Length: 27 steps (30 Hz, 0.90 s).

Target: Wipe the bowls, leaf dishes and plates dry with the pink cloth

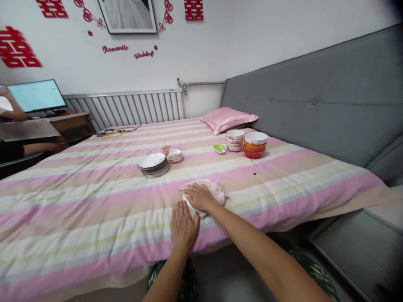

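My right hand (199, 196) lies flat with fingers spread on a crumpled pale pink cloth (211, 189) on the striped bed cover (94, 197). My left hand (183, 225) rests flat on the cover just in front of it, fingers stretched out and almost touching the cloth's near edge. Neither hand grips anything. Beyond the cloth stands a stack of white plates (153, 164), then a small stack of saucers (175, 155) and a little pink dish (166, 148).
Two stacks of bowls, white (234, 140) and orange-red (255, 145), with a small green dish (219, 148), stand near a pink pillow (229, 118). A grey headboard (315, 92) runs along the right. A person sits at a desk with a monitor (36, 95) far left.
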Available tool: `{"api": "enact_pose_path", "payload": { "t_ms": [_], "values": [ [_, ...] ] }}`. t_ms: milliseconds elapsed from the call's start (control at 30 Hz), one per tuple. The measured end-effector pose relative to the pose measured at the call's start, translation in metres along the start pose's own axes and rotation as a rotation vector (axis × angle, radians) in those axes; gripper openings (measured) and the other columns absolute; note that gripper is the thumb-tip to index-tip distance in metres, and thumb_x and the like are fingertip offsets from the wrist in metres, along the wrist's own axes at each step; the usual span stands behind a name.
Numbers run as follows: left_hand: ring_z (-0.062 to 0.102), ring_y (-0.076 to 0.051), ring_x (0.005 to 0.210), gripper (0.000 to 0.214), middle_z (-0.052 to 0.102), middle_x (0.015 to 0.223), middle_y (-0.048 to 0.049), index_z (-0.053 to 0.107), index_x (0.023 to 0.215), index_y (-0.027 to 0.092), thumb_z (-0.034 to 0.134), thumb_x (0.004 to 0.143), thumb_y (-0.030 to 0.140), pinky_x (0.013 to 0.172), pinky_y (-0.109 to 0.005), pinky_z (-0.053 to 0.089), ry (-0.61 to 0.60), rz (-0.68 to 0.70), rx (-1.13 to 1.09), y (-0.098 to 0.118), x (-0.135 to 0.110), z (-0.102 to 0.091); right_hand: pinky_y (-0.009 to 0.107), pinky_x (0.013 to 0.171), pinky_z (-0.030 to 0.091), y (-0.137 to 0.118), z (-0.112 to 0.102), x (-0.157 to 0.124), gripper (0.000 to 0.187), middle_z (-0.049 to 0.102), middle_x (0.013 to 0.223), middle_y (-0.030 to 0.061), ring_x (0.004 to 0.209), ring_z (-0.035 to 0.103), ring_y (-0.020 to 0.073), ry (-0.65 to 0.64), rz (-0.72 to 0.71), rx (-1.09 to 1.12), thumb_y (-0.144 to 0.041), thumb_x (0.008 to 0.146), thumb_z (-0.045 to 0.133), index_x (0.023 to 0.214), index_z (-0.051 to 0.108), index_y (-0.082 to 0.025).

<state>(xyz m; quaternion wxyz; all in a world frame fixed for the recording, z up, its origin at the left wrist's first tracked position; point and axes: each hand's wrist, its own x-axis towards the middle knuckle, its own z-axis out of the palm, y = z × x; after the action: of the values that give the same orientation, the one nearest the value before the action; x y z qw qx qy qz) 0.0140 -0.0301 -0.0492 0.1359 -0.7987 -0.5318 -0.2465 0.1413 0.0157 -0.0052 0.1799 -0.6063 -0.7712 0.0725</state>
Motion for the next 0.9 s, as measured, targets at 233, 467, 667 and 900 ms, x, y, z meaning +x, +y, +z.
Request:
{"api": "enact_pose_path", "payload": {
  "t_ms": [233, 467, 667, 900],
  "values": [
    [0.045, -0.031, 0.126, 0.058, 0.053, 0.131, -0.0223, 0.050, 0.127, -0.003, 0.040, 0.085, 0.036, 0.107, -0.045, 0.033, 0.001, 0.003, 0.027, -0.001, -0.001, 0.001, 0.041, 0.107, 0.024, 0.008, -0.003, 0.024, 0.040, 0.050, 0.135, -0.0005, 0.126, 0.039, 0.0190, -0.003, 0.061, 0.003, -0.041, 0.090, 0.036, 0.125, 0.052, -0.034],
    [0.044, -0.032, 0.126, 0.059, 0.052, 0.132, -0.0231, 0.048, 0.128, -0.005, 0.039, 0.087, 0.037, 0.108, -0.046, 0.031, -0.008, 0.009, 0.030, -0.001, -0.001, 0.003, 0.039, 0.102, 0.027, 0.021, 0.000, 0.034, 0.040, 0.055, 0.129, -0.0004, 0.120, 0.045, 0.0195, 0.020, 0.148, 0.001, -0.035, 0.086, 0.038, 0.124, 0.053, -0.034],
    [0.044, -0.032, 0.127, 0.058, 0.051, 0.132, -0.0234, 0.048, 0.128, -0.004, 0.040, 0.086, 0.036, 0.109, -0.046, 0.030, 0.005, 0.008, 0.017, -0.001, -0.002, 0.003, 0.035, 0.099, 0.031, 0.034, -0.004, 0.031, 0.043, 0.057, 0.126, 0.0016, 0.116, 0.049, 0.0195, 0.046, 0.195, 0.011, -0.035, 0.087, 0.037, 0.127, 0.050, -0.031],
    [0.045, -0.031, 0.126, 0.057, 0.052, 0.132, -0.0222, 0.049, 0.128, -0.003, 0.040, 0.086, 0.035, 0.108, -0.045, 0.032, 0.004, 0.006, 0.053, 0.001, -0.003, 0.000, 0.031, 0.099, 0.033, 0.050, -0.011, 0.019, 0.046, 0.057, 0.128, 0.0047, 0.117, 0.050, 0.0194, 0.075, 0.242, 0.042, -0.028, 0.086, 0.037, 0.130, 0.049, -0.024]
  ]
}}
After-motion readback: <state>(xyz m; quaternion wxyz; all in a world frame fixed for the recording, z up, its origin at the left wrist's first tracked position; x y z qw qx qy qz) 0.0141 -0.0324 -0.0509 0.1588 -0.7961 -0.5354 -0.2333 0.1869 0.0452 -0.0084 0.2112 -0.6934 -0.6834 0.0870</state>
